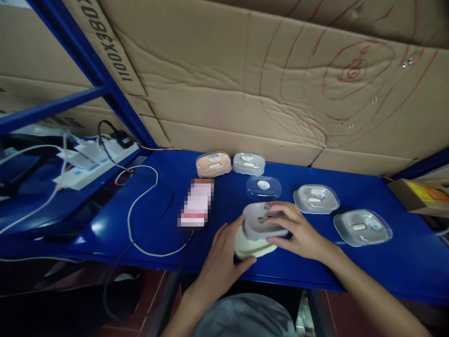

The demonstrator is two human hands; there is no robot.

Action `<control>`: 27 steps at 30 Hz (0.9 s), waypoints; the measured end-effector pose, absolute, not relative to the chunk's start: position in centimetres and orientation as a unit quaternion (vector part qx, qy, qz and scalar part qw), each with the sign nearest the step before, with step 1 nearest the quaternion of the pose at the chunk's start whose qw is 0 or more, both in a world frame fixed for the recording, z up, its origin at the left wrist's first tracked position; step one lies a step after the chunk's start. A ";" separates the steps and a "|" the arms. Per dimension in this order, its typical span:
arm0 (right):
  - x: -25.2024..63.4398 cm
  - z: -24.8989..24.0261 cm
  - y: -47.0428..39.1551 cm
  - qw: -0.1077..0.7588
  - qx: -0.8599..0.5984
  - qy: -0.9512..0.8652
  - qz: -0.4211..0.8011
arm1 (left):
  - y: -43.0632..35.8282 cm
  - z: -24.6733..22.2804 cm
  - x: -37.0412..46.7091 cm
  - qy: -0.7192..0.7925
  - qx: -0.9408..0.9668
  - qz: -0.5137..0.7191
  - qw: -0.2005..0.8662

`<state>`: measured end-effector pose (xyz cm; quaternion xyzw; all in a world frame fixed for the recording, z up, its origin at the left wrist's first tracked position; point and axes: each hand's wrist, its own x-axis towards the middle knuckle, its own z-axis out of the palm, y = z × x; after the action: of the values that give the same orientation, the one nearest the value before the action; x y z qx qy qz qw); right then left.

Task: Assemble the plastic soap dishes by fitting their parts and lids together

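Observation:
My right hand [298, 229] grips a grey oval dish [254, 224] by its right side, fingers reaching over its inside near a small hole. The dish is tilted above a cream-coloured base [254, 248], which rests near the front edge of the blue table [224, 192]. Beside these, my left hand [226, 252] has its thumb at the base and its fingertips at the left side of the dish. Just behind the dish lies a clear lid [264, 188] with a round sticker.
Lidded dishes stand at the back, one peach [213, 164] and one grey [249, 164], and two more grey ones [316, 199] to the right. A phone [197, 203] with a white cable [130, 220] lies left. A power strip [98, 166] and cardboard box [421, 196] flank the table.

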<state>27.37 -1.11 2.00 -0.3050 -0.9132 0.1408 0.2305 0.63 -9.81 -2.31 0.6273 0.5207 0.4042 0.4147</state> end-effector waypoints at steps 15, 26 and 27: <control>26.9 0.9 1.3 0.182 -0.356 -0.911 0.103 | -10.8 -1.4 -0.7 0.470 0.740 0.256 0.408; 25.6 0.9 -2.6 0.221 -0.238 -0.935 0.140 | -10.4 -3.2 0.3 0.482 0.516 0.523 0.477; 25.4 0.7 -2.7 0.229 -0.232 -0.934 0.145 | -10.3 -3.0 0.5 0.480 0.468 0.540 0.509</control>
<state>25.42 -2.72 0.72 -0.2315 -0.9345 0.1446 0.2287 0.45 -10.32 -3.04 0.4685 0.4800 0.5396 0.5088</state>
